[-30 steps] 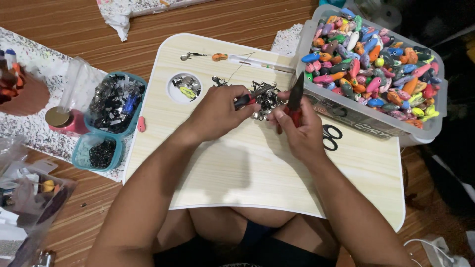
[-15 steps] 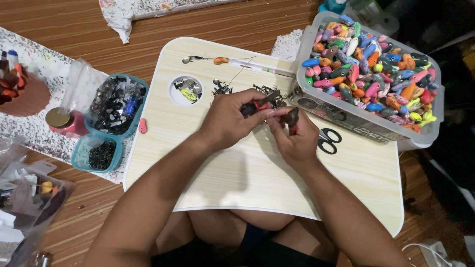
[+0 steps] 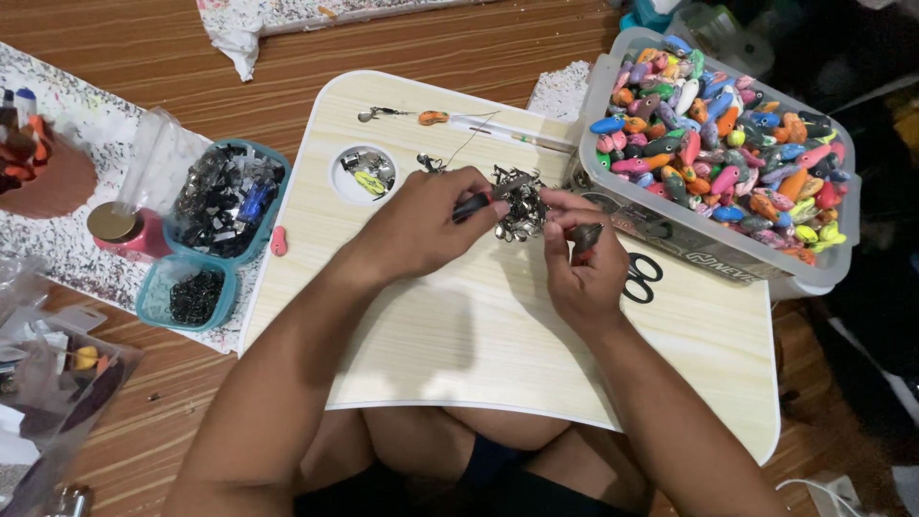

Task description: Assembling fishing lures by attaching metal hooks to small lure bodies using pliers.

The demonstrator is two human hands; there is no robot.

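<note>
My left hand point(image 3: 426, 225) grips a small dark-handled tool point(image 3: 472, 203) whose tip reaches into a pile of small metal hooks and rings point(image 3: 518, 209) on the light wooden lap table point(image 3: 498, 335). My right hand point(image 3: 584, 268) holds a pair of red-handled pliers point(image 3: 582, 239) in its palm while its fingertips pinch a small metal piece at the right edge of the pile. Both hands sit close together at the far middle of the table.
A clear bin point(image 3: 670, 225) of several colourful fishing lures stands at the right. Black scissors point(image 3: 639, 278) lie beside it. A round recess point(image 3: 364, 174) holds small parts. Two teal trays point(image 3: 215, 239) of dark hardware and a red jar point(image 3: 120, 230) sit left. A lure on wire point(image 3: 433, 118) lies at the far edge.
My hands have drawn slightly apart. The right hand has lowered the pliers from upright into its palm and pinches a small piece at the pile.
</note>
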